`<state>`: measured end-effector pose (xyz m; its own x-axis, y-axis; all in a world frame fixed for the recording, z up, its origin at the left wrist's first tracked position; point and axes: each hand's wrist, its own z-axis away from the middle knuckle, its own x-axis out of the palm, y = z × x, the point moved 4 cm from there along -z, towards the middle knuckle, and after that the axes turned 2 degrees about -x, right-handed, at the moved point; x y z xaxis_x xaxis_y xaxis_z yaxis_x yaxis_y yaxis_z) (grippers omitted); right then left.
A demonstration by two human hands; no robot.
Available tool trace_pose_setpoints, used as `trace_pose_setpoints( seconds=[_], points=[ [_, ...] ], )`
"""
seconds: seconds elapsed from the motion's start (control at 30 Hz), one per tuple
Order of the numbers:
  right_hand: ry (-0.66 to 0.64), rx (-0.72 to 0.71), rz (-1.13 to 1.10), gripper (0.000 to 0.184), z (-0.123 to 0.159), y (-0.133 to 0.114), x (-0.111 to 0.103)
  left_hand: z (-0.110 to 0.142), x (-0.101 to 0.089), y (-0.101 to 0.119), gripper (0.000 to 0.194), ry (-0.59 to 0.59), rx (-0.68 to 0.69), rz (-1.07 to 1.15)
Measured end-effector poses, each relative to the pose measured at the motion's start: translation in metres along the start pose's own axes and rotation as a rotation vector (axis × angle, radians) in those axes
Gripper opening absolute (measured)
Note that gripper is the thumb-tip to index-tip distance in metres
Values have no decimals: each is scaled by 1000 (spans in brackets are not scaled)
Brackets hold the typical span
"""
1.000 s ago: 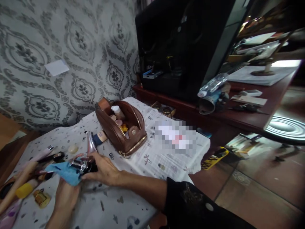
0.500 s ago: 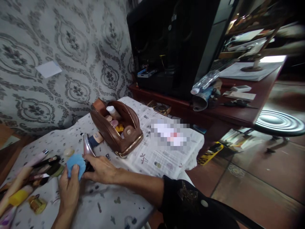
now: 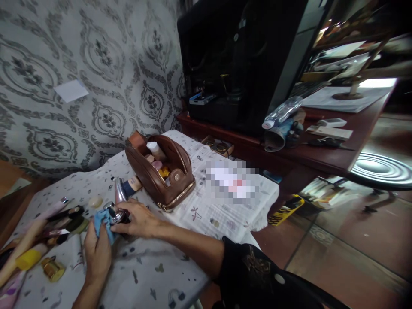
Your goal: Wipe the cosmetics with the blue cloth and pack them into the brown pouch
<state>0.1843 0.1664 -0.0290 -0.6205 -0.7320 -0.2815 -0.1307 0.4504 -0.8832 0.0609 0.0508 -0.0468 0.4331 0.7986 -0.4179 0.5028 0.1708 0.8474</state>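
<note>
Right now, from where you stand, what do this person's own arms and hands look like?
Both hands are ungloved: the left hand and its visible forearm are bare, with no sleeve in view. Above the bare right hand and forearm, a black sleeve begins, bearing a brownish, star-like motif and a pale round spot.
</note>
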Motion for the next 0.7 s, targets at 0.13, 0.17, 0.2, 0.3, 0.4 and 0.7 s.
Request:
trace_pose_setpoints(
  seconds=[0.13, 0.17, 0.2, 0.3, 0.4, 0.7],
  points=[
    [70, 20, -155, 38, 0, 7, -2, 10, 6, 19, 31, -63, -11, -67],
    [87, 33, -202, 38, 0, 9, -3, 11, 7, 21, 31, -92, -21, -70],
    [102, 43, -250, 39, 0, 11, -3, 13, 8, 22, 32, -115, -34, -68],
    [142, 53, -384, 44, -1, 16, -5, 13, 11, 22, 43, -180, -22, -48],
    [180, 46, -490, 49, -5, 19, -6, 11, 16, 22, 60, -281, 54, -40],
    [167, 239, -710, 49, -7, 21, -6, 12, 17, 24, 54, -273, 79, -8]
  ],
)
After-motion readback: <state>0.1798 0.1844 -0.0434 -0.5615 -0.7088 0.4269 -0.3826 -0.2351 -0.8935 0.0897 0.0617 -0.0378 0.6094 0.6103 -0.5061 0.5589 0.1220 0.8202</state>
